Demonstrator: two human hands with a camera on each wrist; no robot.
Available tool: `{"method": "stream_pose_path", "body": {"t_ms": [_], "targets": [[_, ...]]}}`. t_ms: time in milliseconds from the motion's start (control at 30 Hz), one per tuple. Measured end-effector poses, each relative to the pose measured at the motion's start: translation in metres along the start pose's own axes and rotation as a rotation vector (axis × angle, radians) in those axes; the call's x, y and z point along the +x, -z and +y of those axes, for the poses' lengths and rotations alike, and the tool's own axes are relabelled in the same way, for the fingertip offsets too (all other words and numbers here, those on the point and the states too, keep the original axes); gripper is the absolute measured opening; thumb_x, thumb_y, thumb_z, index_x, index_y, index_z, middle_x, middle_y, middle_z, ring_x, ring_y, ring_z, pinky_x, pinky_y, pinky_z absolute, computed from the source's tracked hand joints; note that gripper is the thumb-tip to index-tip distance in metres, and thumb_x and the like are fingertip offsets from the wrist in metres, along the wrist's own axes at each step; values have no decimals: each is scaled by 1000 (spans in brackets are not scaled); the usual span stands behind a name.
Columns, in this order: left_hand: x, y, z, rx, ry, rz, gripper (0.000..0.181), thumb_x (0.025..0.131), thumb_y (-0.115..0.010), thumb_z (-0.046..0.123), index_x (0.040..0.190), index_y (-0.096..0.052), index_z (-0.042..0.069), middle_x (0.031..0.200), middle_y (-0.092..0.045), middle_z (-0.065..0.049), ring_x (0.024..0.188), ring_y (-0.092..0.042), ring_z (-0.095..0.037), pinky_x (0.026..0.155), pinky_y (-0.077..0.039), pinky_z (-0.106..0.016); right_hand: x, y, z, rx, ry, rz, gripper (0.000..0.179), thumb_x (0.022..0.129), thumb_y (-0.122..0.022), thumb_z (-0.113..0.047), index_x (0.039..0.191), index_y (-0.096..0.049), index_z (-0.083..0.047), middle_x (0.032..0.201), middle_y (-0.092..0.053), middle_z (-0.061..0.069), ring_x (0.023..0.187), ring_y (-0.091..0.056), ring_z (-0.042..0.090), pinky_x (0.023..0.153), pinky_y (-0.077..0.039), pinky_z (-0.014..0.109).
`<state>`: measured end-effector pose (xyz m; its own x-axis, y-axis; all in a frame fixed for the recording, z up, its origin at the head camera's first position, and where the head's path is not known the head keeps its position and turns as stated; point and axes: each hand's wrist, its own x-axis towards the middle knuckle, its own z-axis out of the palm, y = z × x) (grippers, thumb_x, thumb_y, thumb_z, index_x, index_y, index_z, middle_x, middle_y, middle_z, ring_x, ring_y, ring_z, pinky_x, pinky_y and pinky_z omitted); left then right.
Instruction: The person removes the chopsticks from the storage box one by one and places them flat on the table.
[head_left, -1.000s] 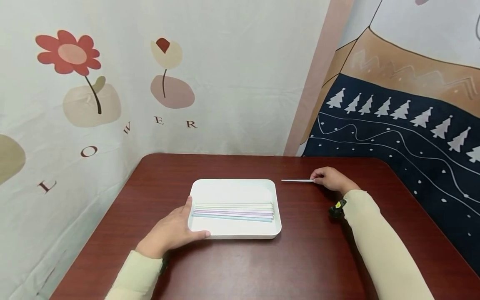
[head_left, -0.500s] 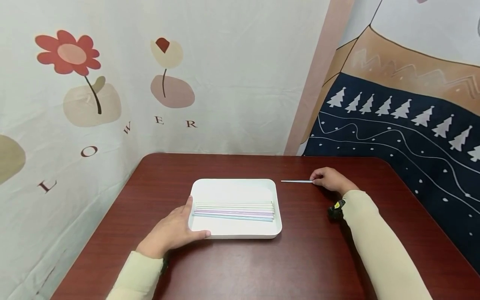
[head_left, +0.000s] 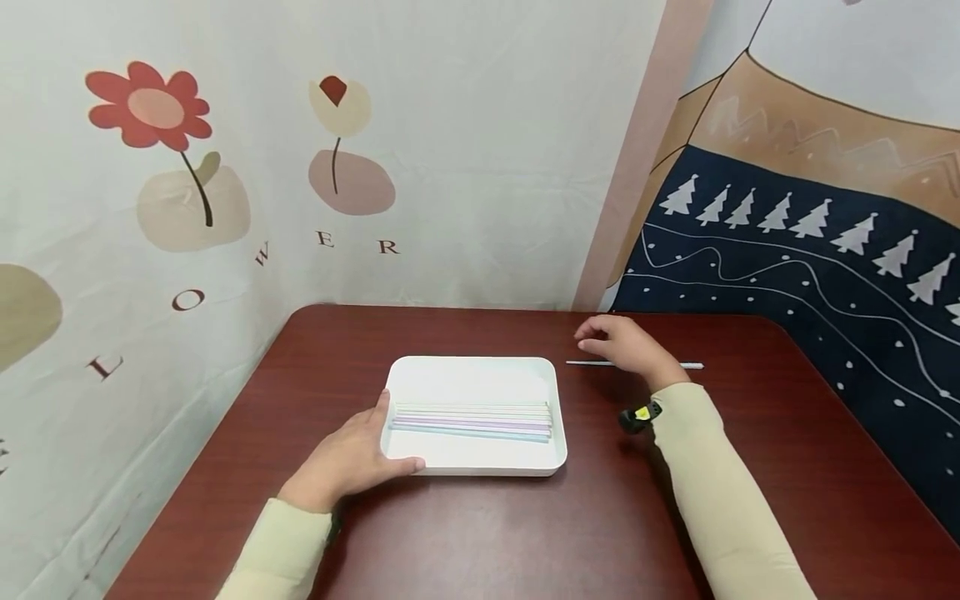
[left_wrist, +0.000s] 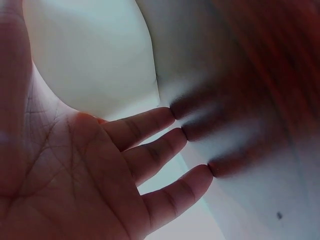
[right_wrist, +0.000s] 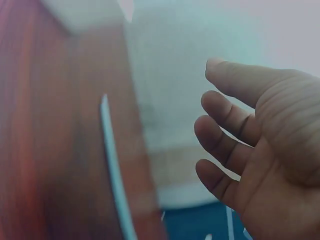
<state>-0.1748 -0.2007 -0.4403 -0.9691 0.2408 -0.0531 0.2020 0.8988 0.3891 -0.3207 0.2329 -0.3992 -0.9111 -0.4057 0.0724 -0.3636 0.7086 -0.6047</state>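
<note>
A white tray [head_left: 465, 460] holds a row of several thin pastel chopsticks [head_left: 472, 422]. My left hand [head_left: 348, 458] rests against the tray's near left corner, its thumb along the front rim and forefinger at the left side. In the left wrist view, three outstretched fingers [left_wrist: 150, 155] touch the tabletop beside the tray wall [left_wrist: 95, 55]. On the table right of the tray lies a single pale blue chopstick [head_left: 692, 365], partly hidden behind my right hand [head_left: 626, 346]. That hand is above the chopstick with fingers loosely bent, holding nothing; the right wrist view shows the chopstick [right_wrist: 114, 165] apart from the fingers.
The dark red-brown table [head_left: 480, 533] has its back edge close to a printed curtain [head_left: 480, 167]. At the right hangs a navy cloth [head_left: 795, 283] with white trees.
My right hand has let go of the single chopstick and moved up and left, leaving it on the table. The left hand and tray have stayed in place.
</note>
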Motion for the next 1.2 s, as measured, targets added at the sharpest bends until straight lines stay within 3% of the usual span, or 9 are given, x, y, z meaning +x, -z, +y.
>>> {"method": "stream_pose_path", "body": {"t_ms": [267, 433, 600, 933, 1200], "targets": [[-2, 0, 0, 12, -4, 6, 131, 72, -67, 78, 155, -12, -7, 147, -42, -28, 132, -45, -41, 102, -40, -54, 16, -25, -55, 48, 82, -48, 16, 95, -68, -17, 110, -72, -10, 104, -67, 0, 89, -59, 22, 78, -53, 37], [-3, 1, 1, 20, 4, -5, 131, 72, -65, 79, 155, -13, -8, 148, -41, -29, 133, -44, -42, 103, -39, -54, 21, -39, -77, 65, 142, -86, 12, 95, -69, -16, 107, -72, -15, 107, -68, -1, 94, -58, 19, 84, -51, 36], [-3, 2, 1, 30, -5, -8, 131, 73, -65, 80, 154, -13, -9, 147, -42, -29, 133, -44, -42, 103, -39, -53, 29, -51, -95, 72, 170, -146, 17, 95, -68, -16, 111, -72, -10, 106, -68, -1, 95, -59, 18, 88, -49, 37], [-2, 2, 2, 72, -21, -20, 131, 74, -62, 81, 154, -13, -10, 146, -43, -29, 131, -45, -42, 102, -40, -52, 39, -84, -112, 64, 176, -292, 17, 94, -69, -16, 111, -71, -12, 97, -65, -6, 92, -58, 15, 79, -50, 31], [-3, 4, 4, 87, -19, -13, 130, 74, -62, 81, 154, -15, -10, 144, -44, -30, 130, -46, -41, 100, -42, -53, 44, -108, -112, 77, 203, -352, 11, 93, -70, -13, 105, -71, -13, 93, -65, -8, 89, -58, 13, 76, -48, 29]]}}
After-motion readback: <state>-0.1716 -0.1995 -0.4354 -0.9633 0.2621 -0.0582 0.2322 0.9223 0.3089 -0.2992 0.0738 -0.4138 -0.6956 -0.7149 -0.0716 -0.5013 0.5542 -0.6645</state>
